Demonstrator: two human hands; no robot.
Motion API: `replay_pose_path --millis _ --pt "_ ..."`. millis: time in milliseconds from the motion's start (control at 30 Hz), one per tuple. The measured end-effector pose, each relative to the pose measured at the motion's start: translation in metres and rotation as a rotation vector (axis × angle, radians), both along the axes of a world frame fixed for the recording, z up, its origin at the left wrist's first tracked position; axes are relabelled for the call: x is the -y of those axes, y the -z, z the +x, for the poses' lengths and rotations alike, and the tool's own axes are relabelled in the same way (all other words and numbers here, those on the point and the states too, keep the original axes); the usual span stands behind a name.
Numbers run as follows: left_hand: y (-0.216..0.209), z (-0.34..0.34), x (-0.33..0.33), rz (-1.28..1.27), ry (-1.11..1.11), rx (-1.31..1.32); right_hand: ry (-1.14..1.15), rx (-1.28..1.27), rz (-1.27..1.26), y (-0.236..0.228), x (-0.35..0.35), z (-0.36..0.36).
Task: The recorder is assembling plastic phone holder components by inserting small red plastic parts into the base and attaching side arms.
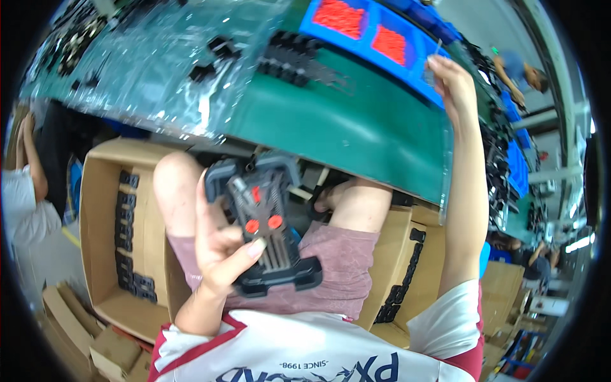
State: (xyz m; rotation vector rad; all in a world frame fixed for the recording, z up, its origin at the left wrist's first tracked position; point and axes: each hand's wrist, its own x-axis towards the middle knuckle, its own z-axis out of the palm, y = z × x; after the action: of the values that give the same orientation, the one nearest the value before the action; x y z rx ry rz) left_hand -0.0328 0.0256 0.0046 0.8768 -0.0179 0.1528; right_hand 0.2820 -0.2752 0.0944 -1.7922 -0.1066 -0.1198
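Note:
My left hand [219, 248] is wrapped round a black clamp-like holder [273, 270], which I hold above my lap. Its hooked arms point away from me. Two round orange-red pieces and a small red piece sit in its open middle, beside grey metal strips. My right arm reaches to the far right, where my right hand [453, 83] is at the edge of the blue divided bin [366, 46]. Its fingertips are pinched together, and a thin, light, pin-like piece [439, 46] sticks up from them. Small orange-red parts [389, 44] fill two of the bin's compartments.
Black parts [289, 57] and flat metal plates [334, 77] lie on the green table [318, 121]. Clear plastic sheeting [153, 83] covers its left side. Cardboard boxes [95, 223] with black parts stand beside my legs. Other people sit at the left and far right.

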Motion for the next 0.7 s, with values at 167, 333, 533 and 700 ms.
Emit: replay_pose_path --millis 167,333,533,700 --pt "-0.003 0.020 0.009 0.027 0.006 0.031 -0.436 -0.478 0.017 0.043 -0.092 -0.171" --pt "-0.010 0.026 0.011 0.039 0.043 -0.051 -0.565 -0.670 0.137 0.083 -0.113 -0.219" --pt "-0.007 0.026 0.012 0.047 0.040 -0.048 -0.479 -0.735 0.219 0.091 -0.103 -0.227" --pt "-0.007 0.026 0.010 0.065 0.025 -0.066 -0.289 -0.308 0.368 0.068 -0.101 -0.231"
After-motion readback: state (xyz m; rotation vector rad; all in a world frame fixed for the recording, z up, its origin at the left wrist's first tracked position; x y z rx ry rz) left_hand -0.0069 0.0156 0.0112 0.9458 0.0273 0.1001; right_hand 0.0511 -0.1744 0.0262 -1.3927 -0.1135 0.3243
